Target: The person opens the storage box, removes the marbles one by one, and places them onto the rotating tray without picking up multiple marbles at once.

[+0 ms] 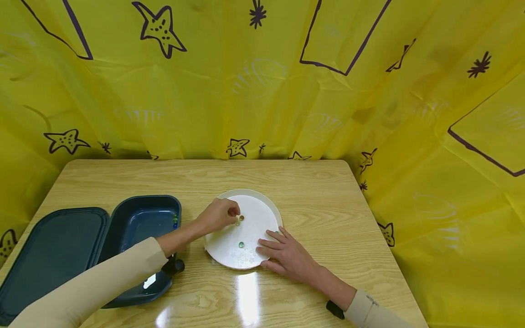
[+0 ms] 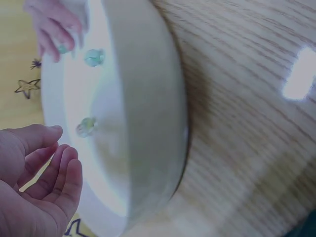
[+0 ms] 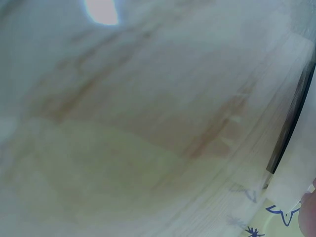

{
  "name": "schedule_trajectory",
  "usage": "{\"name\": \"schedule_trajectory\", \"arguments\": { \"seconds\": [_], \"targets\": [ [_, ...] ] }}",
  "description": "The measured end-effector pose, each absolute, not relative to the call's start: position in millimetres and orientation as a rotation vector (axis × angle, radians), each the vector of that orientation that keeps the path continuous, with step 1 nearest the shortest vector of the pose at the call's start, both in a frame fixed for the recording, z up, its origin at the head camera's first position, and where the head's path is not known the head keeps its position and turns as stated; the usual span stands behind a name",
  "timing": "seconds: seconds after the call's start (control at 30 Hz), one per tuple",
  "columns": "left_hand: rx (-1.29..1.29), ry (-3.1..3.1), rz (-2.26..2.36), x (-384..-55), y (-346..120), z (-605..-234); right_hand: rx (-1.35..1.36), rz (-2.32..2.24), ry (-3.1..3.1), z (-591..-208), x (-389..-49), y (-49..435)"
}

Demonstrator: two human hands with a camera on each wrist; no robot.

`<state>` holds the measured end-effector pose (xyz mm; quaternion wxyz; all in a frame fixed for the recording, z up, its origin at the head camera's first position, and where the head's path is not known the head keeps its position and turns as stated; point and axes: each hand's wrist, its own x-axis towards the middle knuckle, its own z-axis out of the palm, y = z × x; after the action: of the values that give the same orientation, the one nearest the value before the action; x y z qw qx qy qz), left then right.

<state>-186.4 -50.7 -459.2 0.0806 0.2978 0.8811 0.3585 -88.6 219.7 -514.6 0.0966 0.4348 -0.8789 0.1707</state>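
Observation:
A round white tray (image 1: 229, 255) with a raised rim lies on the table. My left hand (image 1: 217, 215) hovers over its left half, fingers bent and thumb tip apart from the fingertips in the left wrist view. Right at those fingertips are a brownish marble (image 1: 241, 218) and a pale yellowish marble (image 1: 238, 223). Nearer the front of the tray lies a green marble (image 1: 241, 244). My right hand (image 1: 291, 257) rests over the tray's right rim with spread fingers, beside another green marble (image 1: 276, 233). The right wrist view is hazy and shows only a bit of a finger.
To the left of the tray stands a dark blue bin (image 1: 123, 218), with several small marbles (image 1: 175, 221) along its right inner side. A flat dark blue lid (image 1: 49, 255) lies left of it. A yellow patterned curtain (image 1: 262, 100) hangs behind the wooden table (image 1: 320, 196).

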Motion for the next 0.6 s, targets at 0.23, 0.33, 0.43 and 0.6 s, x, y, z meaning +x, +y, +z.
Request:
{"name": "schedule_trajectory", "arguments": {
  "seconds": [0.23, 0.33, 0.43, 0.6],
  "targets": [
    [0.828, 2.621, 1.149, -182, -67, -440, 1.273, 0.496, -2.637, -515, -87, 220],
    [0.763, 2.609, 1.196, -179, -78, -433, 1.273, 0.499, -2.636, -515, -88, 220],
    [0.695, 2.608, 1.232, -173, -93, -429, 1.277, 0.498, -2.624, -515, -88, 220],
    [0.614, 2.661, 1.256, -162, -120, -423, 1.279, 0.494, -2.620, -515, -88, 220]
  ]
}}
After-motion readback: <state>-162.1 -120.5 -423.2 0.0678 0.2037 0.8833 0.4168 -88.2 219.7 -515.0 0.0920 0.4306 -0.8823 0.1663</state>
